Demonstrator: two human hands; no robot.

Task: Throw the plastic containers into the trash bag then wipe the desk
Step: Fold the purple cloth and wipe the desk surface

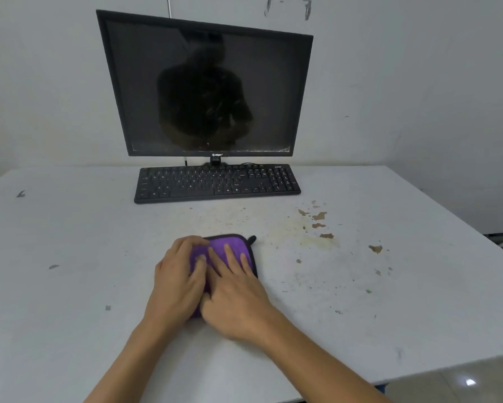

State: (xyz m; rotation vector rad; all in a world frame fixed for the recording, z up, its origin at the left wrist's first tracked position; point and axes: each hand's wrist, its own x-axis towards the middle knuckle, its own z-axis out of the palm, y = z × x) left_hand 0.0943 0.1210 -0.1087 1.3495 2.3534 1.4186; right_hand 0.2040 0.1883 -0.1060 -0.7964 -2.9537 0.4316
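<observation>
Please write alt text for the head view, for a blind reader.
The left hand and right hand press a purple black-edged cloth onto a white desk. Brown stains lie to its right; a black keyboard and dark monitor stand behind.

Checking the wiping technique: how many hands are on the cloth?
2. The left hand rests on the left part of the cloth; the right hand lies flat across its middle, fingers straight.

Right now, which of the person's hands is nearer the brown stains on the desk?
Right. The right hand rests on the purple cloth, on its side facing the brown stains; the left hand rests on its opposite side, farther from them.
</observation>
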